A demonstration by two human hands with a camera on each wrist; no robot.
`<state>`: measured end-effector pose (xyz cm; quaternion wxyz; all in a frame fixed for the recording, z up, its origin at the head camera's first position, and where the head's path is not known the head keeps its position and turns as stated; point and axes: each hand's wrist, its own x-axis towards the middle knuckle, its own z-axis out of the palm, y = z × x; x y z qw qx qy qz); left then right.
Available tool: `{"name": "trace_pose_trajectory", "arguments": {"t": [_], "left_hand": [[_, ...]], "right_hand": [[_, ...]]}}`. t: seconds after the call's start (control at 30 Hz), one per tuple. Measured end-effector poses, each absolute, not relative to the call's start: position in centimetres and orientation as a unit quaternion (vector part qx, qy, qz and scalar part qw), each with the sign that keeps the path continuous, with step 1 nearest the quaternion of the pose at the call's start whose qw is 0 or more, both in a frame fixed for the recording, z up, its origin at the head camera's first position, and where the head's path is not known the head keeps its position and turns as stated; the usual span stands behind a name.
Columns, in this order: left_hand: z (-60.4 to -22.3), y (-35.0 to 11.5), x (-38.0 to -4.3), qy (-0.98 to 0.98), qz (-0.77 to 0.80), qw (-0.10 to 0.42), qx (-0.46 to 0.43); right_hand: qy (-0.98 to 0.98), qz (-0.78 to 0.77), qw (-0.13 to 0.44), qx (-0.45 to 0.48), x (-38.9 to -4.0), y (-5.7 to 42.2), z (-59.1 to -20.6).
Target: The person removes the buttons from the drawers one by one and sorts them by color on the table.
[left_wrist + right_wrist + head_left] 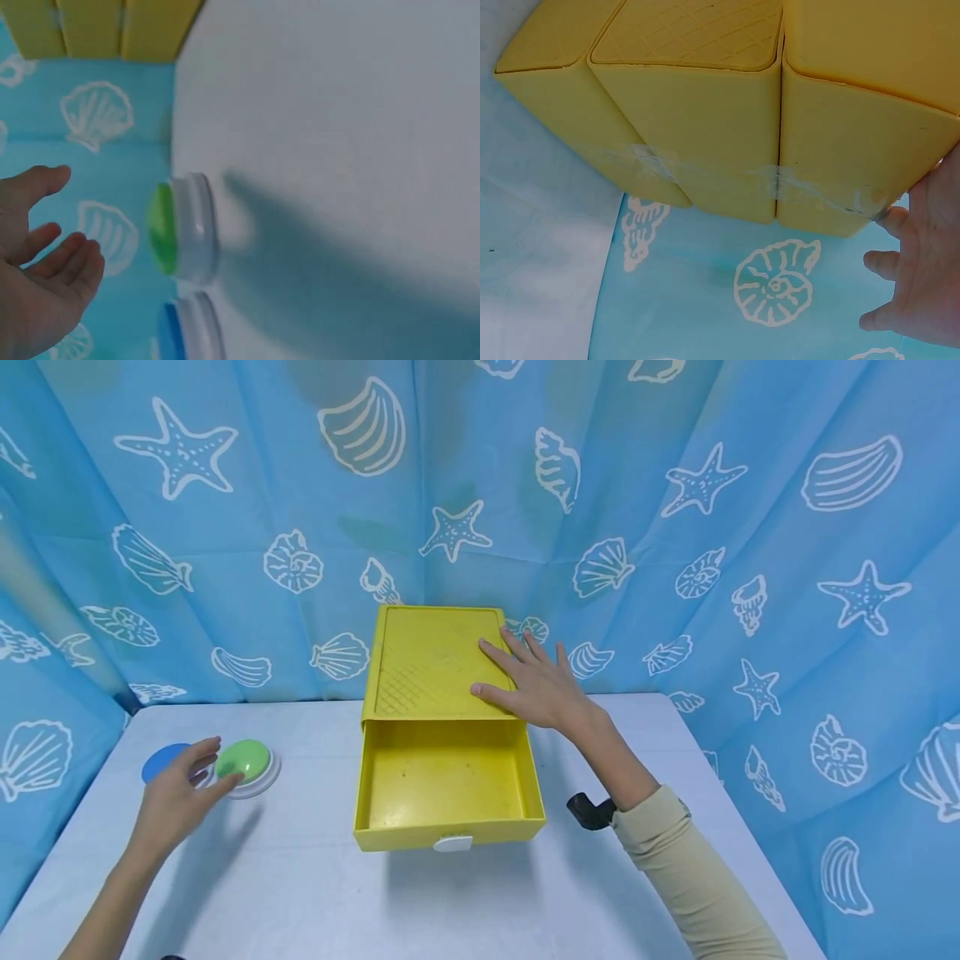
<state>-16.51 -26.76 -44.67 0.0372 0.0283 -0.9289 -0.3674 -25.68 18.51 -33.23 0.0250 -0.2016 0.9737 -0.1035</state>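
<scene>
A yellow drawer unit [427, 652] stands at the back middle of the table, its top drawer [480, 835] pulled out toward me, with a small white handle [453, 843] on the front. My right hand [543, 687] lies spread at the right edge of the unit's top; in the right wrist view its fingers [885, 264] reach past the edge. Over at the left, my left hand [174, 793] hovers with relaxed, slightly bent fingers, holding nothing. Close by are a green dome button [246, 758] on a white base and a blue dome button [159, 762], partly hidden by that hand.
A white table [315, 893] carries everything. Blue curtains [480, 468] with shell and starfish prints hang right behind the unit and along both sides. In the right wrist view, clear tape [769, 180] runs across the unit's three joined sections.
</scene>
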Motion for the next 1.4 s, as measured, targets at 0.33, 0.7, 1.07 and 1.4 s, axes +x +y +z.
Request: {"name": "trace_pose_trajectory", "arguments": {"t": [0.33,0.7,1.07,1.4], "left_hand": [[-39.3,-21.8,-11.9,-0.908,-0.390,0.154,-0.008],[-35.5,-15.7,-6.4,-0.890,-0.424,0.166,-0.020],[-35.4,-10.5,-3.5,-0.868,-0.468,0.133,-0.101],[-38.5,-7.4,-4.0,-0.821,-0.497,0.192,-0.205]], "right_hand": [[0.975,-0.099,0.023,-0.198,-25.8,18.6,-33.4],[0.974,-0.101,0.028,-0.199,-25.6,18.6,-33.2],[0.975,-0.101,0.028,-0.198,-25.6,18.6,-33.2],[0.974,-0.107,0.029,-0.196,-25.7,18.5,-33.2]]}}
